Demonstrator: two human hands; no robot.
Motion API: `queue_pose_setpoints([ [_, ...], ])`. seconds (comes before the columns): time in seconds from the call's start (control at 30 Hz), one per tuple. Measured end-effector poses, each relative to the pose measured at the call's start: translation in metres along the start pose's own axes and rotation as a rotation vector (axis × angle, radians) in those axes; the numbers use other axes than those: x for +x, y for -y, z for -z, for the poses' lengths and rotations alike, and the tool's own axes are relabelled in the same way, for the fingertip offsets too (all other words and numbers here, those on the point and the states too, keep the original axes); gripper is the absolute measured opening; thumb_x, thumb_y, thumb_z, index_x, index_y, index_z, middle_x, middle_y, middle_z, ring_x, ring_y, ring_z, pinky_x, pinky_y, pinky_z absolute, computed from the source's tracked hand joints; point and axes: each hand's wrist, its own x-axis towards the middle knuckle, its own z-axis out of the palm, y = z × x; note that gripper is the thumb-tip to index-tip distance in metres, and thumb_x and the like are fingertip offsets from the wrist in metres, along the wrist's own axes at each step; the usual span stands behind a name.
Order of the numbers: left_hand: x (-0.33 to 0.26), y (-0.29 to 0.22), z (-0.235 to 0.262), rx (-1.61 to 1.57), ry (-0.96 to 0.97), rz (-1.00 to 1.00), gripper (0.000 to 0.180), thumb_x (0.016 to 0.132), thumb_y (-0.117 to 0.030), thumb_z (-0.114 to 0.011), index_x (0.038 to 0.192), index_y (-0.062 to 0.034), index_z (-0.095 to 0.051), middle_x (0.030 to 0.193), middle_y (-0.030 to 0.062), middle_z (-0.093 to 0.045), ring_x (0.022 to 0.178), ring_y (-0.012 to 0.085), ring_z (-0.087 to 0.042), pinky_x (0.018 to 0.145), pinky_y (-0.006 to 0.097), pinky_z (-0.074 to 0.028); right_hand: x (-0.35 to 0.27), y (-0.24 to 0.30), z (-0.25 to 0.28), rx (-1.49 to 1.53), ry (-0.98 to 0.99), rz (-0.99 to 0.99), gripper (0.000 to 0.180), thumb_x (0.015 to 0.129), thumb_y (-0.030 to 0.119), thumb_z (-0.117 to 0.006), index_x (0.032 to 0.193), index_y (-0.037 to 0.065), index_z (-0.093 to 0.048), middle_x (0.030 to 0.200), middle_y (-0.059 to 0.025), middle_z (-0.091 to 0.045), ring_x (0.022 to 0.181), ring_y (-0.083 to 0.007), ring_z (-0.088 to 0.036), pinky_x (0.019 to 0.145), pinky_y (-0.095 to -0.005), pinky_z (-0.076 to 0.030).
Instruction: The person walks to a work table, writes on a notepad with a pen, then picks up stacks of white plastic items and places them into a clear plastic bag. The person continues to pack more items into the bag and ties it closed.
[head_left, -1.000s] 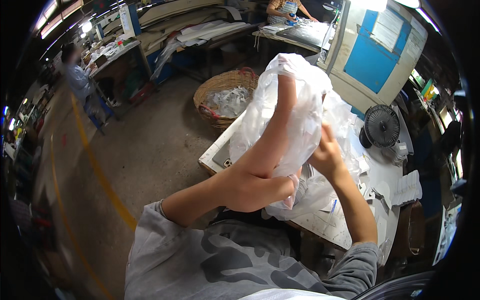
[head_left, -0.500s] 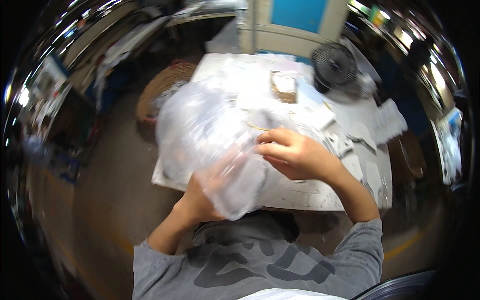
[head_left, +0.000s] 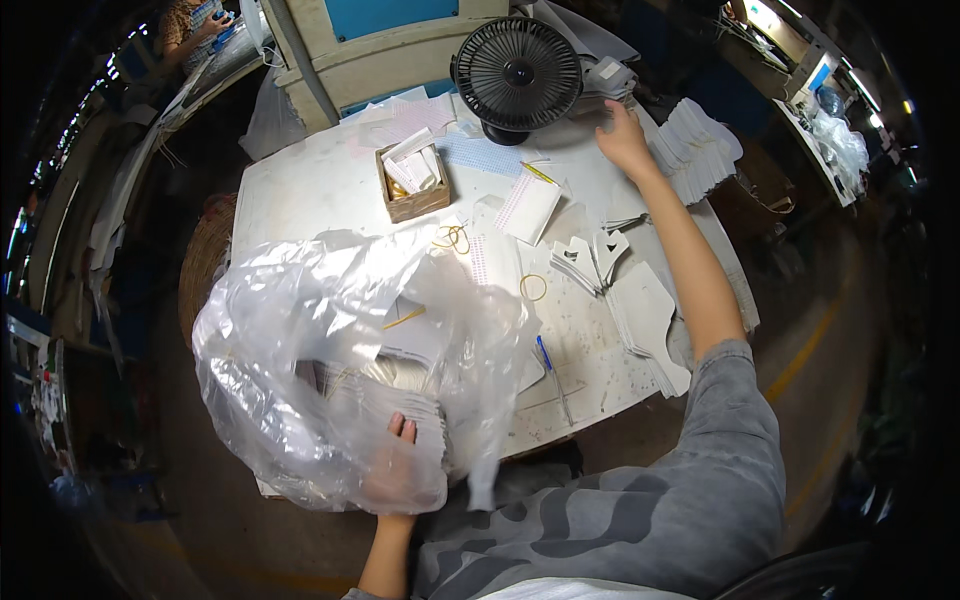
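Note:
A large clear plastic bag [head_left: 290, 340] lies crumpled over the near left of the table, its mouth spread open. Inside it shows a stack of white cut sheets [head_left: 410, 405]. My left hand [head_left: 390, 470] grips the near edge of that stack; the film veils most of the hand, and two fingertips show plainly. At the far right my right arm is stretched out, and my right hand [head_left: 624, 145] is open and empty beside a small grey-white bundle [head_left: 608, 76] behind the black fan [head_left: 518, 75].
On the white table [head_left: 300, 190] are a small box [head_left: 413, 185] of paper slips, rubber bands [head_left: 533, 288], a blue pen [head_left: 545, 352] and a yellow pen [head_left: 538, 172]. White cut-out pieces [head_left: 645, 315] lie at right, with another stack [head_left: 697, 150] beyond. A person [head_left: 190, 35] is at far left.
My right hand has left the bag and reached to the far right, by the fan. The bag has come down onto the table with its mouth spread. The view has swung right.

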Motion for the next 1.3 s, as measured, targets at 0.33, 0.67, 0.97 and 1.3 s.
queue_pose_setpoints([
  [0.33,0.0,-0.02,0.023,0.111,0.225,0.213,0.041,0.1,-0.021,-0.06,0.134,0.0023,-0.062,0.138,0.0221,-0.064,0.12,0.0367,-0.066,0.102,0.045,-0.051,0.092,0.003,-0.052,-0.571,0.127,0.254,0.068,0.089,0.014,-0.066,0.153,0.006,-0.045,0.155,-0.0194,-0.046,0.148,-0.0378,-0.037,0.117,-0.0529,-0.037],
  [0.67,0.003,-0.027,0.027,0.109,0.268,0.24,0.041,0.101,-0.023,-0.06,0.133,0.0022,-0.063,0.138,0.0218,-0.064,0.12,0.0363,-0.066,0.103,0.045,-0.051,0.089,-0.037,-0.086,-0.214,-0.111,0.343,0.032,0.093,0.007,-0.06,0.125,0.004,-0.06,0.119,-0.0207,-0.064,0.121,-0.0422,-0.058,0.097,-0.0485,-0.053],
  [0.97,0.003,-0.004,0.002,0.011,0.061,0.075,0.043,0.101,-0.026,-0.06,0.133,0.0022,-0.062,0.137,0.0219,-0.064,0.12,0.0364,-0.066,0.103,0.046,-0.051,0.088,-0.069,0.012,0.19,-0.584,0.109,0.056,0.082,0.008,-0.083,0.131,-0.001,-0.057,0.125,-0.0226,-0.066,0.111,-0.0375,-0.066,0.087,-0.0447,-0.054],
  [1.3,-0.004,0.002,-0.004,-0.049,0.04,0.088,0.054,0.086,-0.016,-0.073,0.136,0.0009,-0.062,0.137,0.0236,-0.064,0.117,0.0403,-0.067,0.099,0.048,-0.054,0.034,0.009,0.154,0.912,-0.378,0.16,0.059,0.092,0.004,-0.078,0.141,0.0,-0.044,0.127,-0.0147,-0.059,0.106,-0.0228,-0.068,0.08,-0.0398,-0.068],
])
